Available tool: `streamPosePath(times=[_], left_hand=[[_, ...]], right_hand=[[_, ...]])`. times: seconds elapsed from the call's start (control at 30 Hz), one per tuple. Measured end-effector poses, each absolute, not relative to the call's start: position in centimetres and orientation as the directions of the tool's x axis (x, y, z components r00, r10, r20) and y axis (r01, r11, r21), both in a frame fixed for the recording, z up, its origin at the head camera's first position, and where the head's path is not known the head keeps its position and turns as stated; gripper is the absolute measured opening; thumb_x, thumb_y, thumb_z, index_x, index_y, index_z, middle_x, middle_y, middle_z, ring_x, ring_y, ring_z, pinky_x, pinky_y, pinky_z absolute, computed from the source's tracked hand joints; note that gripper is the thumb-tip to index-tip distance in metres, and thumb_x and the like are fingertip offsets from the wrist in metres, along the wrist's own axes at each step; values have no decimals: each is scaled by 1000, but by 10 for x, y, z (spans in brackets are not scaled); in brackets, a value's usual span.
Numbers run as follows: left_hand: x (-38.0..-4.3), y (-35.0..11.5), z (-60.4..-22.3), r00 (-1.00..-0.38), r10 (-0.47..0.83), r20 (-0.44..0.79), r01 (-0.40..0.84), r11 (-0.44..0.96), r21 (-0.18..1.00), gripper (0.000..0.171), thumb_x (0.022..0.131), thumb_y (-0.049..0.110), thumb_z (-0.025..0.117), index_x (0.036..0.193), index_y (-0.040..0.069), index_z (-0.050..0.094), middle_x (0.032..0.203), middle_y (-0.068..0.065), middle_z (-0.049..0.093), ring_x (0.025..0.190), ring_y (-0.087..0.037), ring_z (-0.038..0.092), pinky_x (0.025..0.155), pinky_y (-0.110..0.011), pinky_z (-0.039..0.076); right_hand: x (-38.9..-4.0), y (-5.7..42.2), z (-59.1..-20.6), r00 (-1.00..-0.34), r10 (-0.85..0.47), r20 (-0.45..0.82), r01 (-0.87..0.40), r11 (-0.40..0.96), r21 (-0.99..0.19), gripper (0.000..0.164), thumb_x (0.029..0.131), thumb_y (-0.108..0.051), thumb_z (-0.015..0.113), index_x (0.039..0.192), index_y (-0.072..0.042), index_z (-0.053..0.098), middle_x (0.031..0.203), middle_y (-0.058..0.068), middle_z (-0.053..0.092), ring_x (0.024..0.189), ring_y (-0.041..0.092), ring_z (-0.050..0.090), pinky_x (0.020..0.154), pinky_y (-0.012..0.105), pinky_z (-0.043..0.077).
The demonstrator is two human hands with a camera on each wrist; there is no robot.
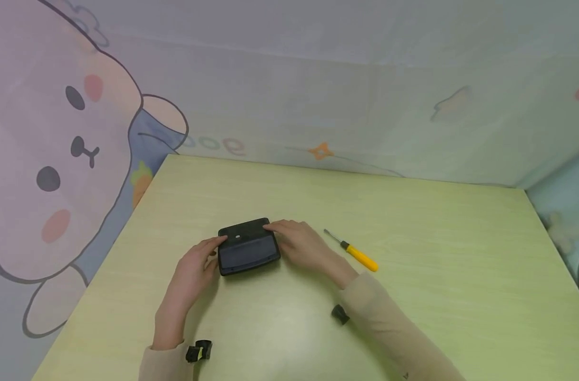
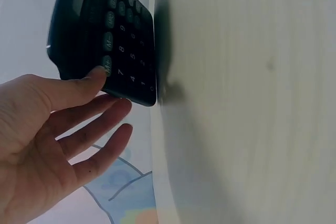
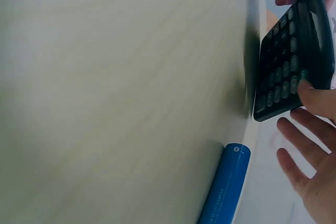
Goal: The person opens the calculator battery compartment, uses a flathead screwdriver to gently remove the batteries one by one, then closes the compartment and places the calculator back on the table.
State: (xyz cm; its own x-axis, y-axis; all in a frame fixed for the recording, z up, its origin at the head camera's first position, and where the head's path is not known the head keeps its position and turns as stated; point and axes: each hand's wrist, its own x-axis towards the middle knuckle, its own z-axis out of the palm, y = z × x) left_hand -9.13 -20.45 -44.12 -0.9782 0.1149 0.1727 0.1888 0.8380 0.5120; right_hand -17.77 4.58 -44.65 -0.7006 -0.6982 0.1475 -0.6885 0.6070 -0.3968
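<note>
A black calculator [image 1: 250,246] stands tilted between both hands, its plain back facing up in the head view. The wrist views show its rows of keys facing down toward the table. My left hand [image 1: 194,272] pinches the left end, with the thumb on the key face [image 2: 126,40] beside the M+ key. At the other end my right hand [image 1: 301,246] pinches it, its thumb on the key face in the right wrist view. The lower fingers of both hands [image 2: 52,135] [image 3: 310,150] are spread off the calculator.
Right of the right hand lies a screwdriver with a yellow handle [image 1: 362,258]. A blue cylinder [image 3: 226,187] with printed lettering rests on the table in the right wrist view. A printed cloth [image 1: 289,100] hangs behind the pale wooden table [image 1: 437,238].
</note>
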Motion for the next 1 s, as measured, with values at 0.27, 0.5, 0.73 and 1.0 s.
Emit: streamPosePath(times=[0.27, 0.5, 0.73, 1.0], left_hand=[[-88, -204, -435, -969, 49, 243, 171, 841, 514, 53, 85, -10, 61, 134, 8, 55, 109, -18, 67, 100, -33, 63, 80, -47, 52], [-87, -202, -431, -950, 12, 312, 192, 810, 554, 47, 88, -7, 60, 133, 6, 55, 111, -23, 67, 95, -35, 66, 76, -48, 53], [-89, -197, -428, -940, -17, 340, 202, 776, 597, 40, 91, 1, 60, 131, 4, 57, 110, -20, 70, 84, -30, 69, 68, -41, 52], [-90, -193, -428, -950, -138, 279, 92, 732, 675, 25, 94, 12, 60, 116, 1, 65, 92, -16, 74, 75, -24, 69, 64, -30, 51]], right_hand=[[-175, 50, -444, -713, -660, 237, -666, 531, -524, 46, 94, -11, 60, 138, -17, 51, 134, 3, 61, 119, 22, 60, 102, 40, 47], [-173, 49, -440, -770, -585, 255, -573, 458, -680, 41, 96, -12, 57, 136, -16, 54, 133, 3, 62, 123, 21, 58, 103, 39, 47], [-173, 46, -439, -832, -497, 249, -463, 372, -804, 35, 96, -15, 58, 131, -12, 56, 119, 7, 68, 110, 22, 65, 96, 43, 51], [-169, 40, -438, -896, -381, 228, -349, 286, -892, 24, 95, -15, 59, 117, -7, 58, 103, 14, 73, 94, 26, 69, 88, 38, 55]])
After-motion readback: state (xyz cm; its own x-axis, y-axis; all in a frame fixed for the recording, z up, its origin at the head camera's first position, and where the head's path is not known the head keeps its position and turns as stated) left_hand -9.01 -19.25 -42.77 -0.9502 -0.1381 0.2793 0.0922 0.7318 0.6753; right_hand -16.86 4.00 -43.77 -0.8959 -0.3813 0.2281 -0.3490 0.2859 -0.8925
